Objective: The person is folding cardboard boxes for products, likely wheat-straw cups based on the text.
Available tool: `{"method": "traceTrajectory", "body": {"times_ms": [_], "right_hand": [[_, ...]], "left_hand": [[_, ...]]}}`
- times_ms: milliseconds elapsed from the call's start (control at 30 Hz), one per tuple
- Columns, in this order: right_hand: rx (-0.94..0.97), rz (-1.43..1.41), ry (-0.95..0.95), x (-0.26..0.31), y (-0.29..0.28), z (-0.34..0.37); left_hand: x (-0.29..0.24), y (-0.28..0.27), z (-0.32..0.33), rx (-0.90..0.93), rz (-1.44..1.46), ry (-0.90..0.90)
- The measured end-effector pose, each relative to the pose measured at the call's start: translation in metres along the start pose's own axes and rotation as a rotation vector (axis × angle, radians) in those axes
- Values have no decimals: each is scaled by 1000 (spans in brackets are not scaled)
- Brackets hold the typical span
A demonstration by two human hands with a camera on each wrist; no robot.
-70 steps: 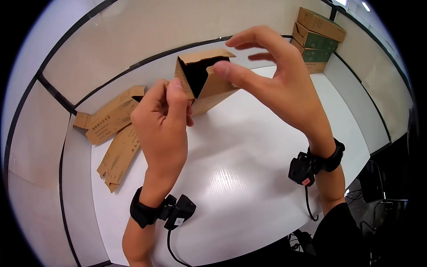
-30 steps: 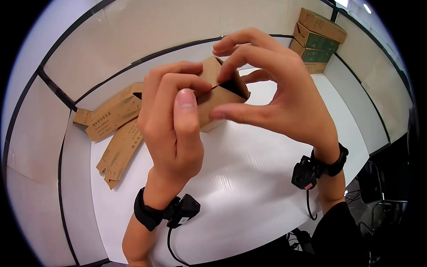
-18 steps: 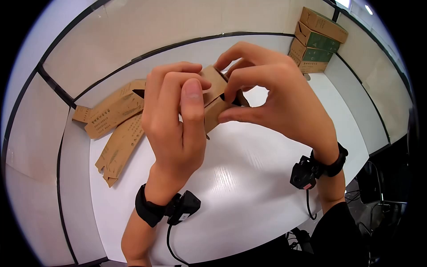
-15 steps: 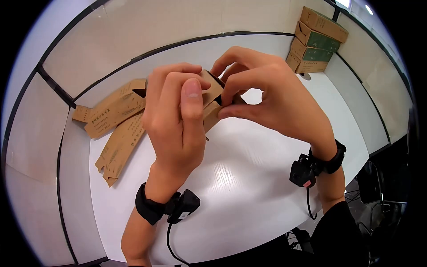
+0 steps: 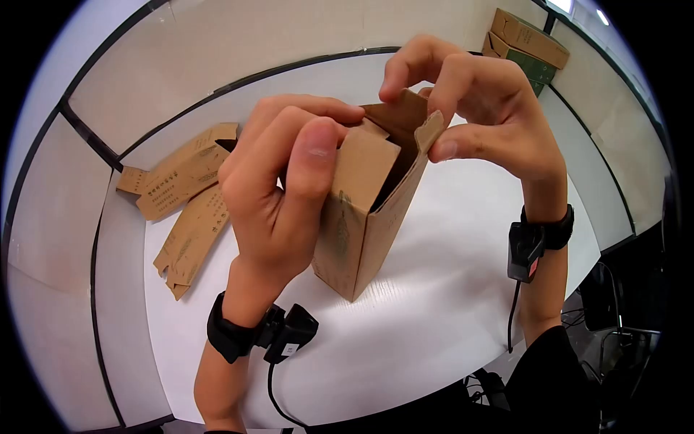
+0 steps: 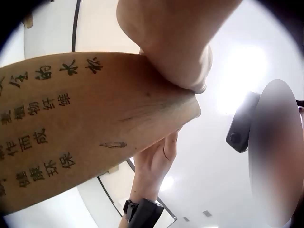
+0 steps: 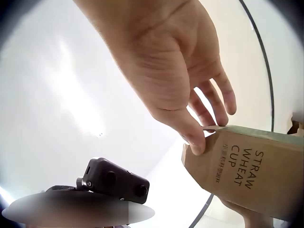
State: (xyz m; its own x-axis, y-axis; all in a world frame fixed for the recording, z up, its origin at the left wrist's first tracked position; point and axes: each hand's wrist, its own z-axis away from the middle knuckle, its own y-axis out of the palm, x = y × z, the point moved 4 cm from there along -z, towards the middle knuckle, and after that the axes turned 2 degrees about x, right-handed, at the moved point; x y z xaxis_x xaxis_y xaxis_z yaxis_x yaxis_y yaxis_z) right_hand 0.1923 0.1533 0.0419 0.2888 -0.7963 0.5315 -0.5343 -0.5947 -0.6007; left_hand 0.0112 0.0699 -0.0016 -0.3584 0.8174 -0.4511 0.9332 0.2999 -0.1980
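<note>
A brown cardboard box (image 5: 338, 239) is held in the middle of the head view, its open top turned up and a flap folded partway over it. My left hand (image 5: 271, 188) grips the box's left side near the top. With thumb and forefinger, my right hand (image 5: 499, 108) pinches a small torn-looking flap (image 5: 429, 132) at the right rim. Printed characters cover the box side (image 6: 85, 118) in the left wrist view. "STRAW WHEAT CUP" is printed on the panel (image 7: 247, 166) below my right thumb in the right wrist view. The box's inside is mostly dark.
Two flattened cardboard boxes (image 5: 189, 235) lie on the left of the white table (image 5: 426, 318). A stack of boxes (image 5: 526, 45) stands in the far right corner. Low pale partitions (image 5: 238, 50) surround the table. Cables hang from both wrist cameras.
The box has tipped so its front and opening show more. My right hand has moved up and right, from over the opening to the flap at the rim. My left hand still holds on.
</note>
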Motion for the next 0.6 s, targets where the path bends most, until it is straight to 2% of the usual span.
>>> {"method": "traceTrajectory", "body": {"times_ms": [100,333,433,600], "right_hand": [[-66,-27,93,4,2,2],[-174,185,48,27,14,-8],[-67,314,-18,30,18,-9],[-33,321,-2,40,21,-10]], "left_hand": [[-8,-2,0,15,-27,-116],[-8,-1,-3,10,37,-91],[-10,4,-3,20,53,-94],[-12,6,0,-12,-72,12]]}}
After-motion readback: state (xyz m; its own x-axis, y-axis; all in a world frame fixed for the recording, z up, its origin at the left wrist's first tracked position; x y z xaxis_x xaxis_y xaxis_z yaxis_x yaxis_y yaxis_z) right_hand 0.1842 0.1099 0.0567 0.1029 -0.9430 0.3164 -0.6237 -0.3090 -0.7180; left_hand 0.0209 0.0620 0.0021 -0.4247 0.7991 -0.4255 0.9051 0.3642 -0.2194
